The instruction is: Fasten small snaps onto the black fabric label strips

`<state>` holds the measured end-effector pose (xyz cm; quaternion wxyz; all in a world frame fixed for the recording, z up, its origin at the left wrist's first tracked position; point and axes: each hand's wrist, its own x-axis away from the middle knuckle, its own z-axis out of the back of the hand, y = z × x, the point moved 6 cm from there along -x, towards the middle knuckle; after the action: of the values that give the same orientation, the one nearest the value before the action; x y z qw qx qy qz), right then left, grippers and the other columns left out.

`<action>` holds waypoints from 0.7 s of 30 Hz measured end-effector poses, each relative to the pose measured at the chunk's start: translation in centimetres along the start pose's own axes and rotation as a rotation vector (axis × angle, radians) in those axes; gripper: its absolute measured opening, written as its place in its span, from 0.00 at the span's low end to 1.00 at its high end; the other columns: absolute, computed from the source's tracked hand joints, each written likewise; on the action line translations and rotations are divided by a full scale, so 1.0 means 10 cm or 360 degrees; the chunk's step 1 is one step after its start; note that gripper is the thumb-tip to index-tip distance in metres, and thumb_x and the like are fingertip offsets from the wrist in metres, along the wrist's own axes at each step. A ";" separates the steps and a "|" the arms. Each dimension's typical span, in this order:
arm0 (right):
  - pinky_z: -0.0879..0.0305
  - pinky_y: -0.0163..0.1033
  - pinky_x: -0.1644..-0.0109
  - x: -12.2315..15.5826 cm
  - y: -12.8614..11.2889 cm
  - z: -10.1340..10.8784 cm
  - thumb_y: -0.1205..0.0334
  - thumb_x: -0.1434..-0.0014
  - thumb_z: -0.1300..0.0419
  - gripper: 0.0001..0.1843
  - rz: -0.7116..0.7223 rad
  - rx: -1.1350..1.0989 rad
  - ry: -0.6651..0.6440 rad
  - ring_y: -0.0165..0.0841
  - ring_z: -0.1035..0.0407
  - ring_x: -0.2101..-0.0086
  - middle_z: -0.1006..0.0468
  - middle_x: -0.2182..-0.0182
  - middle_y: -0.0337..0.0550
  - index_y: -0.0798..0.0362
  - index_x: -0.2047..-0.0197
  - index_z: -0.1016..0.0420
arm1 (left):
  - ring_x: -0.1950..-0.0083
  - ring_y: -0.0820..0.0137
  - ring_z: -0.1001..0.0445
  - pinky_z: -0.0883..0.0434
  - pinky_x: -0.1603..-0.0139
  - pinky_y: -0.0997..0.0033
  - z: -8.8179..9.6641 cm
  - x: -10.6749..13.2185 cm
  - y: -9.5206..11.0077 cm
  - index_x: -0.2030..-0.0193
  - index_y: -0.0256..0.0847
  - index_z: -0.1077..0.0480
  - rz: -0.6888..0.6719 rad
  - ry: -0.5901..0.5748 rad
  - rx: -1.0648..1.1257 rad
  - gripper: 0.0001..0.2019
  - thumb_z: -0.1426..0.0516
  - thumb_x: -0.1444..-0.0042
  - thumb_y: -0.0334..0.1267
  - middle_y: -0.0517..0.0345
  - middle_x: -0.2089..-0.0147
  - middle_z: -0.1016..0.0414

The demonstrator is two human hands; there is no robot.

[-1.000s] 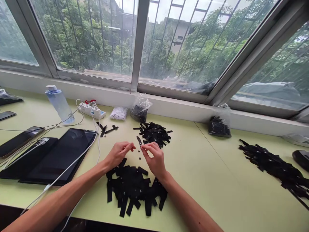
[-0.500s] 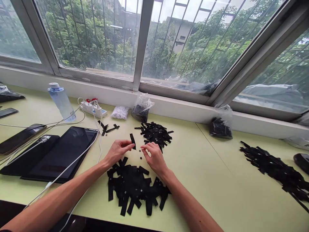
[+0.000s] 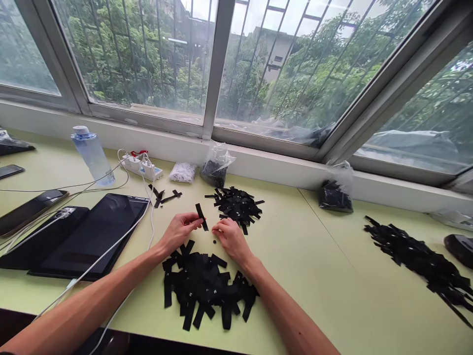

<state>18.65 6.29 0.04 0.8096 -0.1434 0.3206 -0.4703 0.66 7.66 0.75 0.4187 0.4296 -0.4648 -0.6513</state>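
Observation:
My left hand (image 3: 182, 229) pinches a black fabric strip (image 3: 201, 217) between thumb and fingers, above the green table. My right hand (image 3: 232, 238) is just to its right, fingertips drawn together close to the tabletop; whatever they grip is hidden. A small dark round piece (image 3: 215, 242) lies on the table just below the right fingertips. Nearer my body is a big loose pile of black strips (image 3: 203, 281), some with small white marks. Past my right hand sits a second pile of similar strips (image 3: 238, 203).
Left are a tablet (image 3: 96, 236), phones (image 3: 33, 209), white cables, a power strip (image 3: 144, 167) and a water bottle (image 3: 94, 155). Plastic bags (image 3: 214, 170) stand along the window sill. At right are another bag (image 3: 336, 192) and a long heap of black strips (image 3: 414, 256).
My right fingertips have come down and left and closed together. Of two small round pieces on the table, one is now out of sight at those fingertips. The left hand still holds the strip.

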 end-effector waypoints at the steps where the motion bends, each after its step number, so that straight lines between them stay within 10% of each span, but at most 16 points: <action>1: 0.36 0.44 0.51 0.01 0.01 0.03 0.70 0.36 0.39 0.08 -0.0031 -0.0045 0.0001 0.37 0.30 0.59 0.21 0.62 0.42 0.49 0.60 0.20 | 0.65 0.69 0.29 0.34 0.61 0.72 0.00 0.00 -0.01 0.67 0.37 0.24 -0.0001 -0.0002 0.0004 0.15 0.42 0.38 0.47 0.58 0.69 0.26; 10: 0.35 0.34 0.64 0.10 -0.01 0.05 0.67 0.41 0.33 0.04 0.0012 -0.0387 -0.0488 0.29 0.30 0.68 0.23 0.65 0.40 0.49 0.63 0.18 | 0.59 0.65 0.24 0.29 0.53 0.68 -0.01 -0.03 -0.11 0.56 0.38 0.22 0.0020 -0.0016 0.0168 0.13 0.39 0.42 0.45 0.52 0.58 0.19; 21: 0.35 0.36 0.60 0.09 -0.06 0.07 0.72 0.38 0.40 0.10 0.0130 -0.0126 -0.0360 0.32 0.29 0.65 0.22 0.66 0.40 0.50 0.67 0.21 | 0.62 0.66 0.26 0.29 0.57 0.68 0.00 0.00 0.03 0.61 0.37 0.22 0.0036 0.0002 0.0097 0.14 0.43 0.39 0.46 0.53 0.64 0.22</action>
<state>19.03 5.20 0.53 0.8528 -0.2143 0.2511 -0.4047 0.74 7.63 1.01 0.4131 0.4373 -0.4889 -0.6317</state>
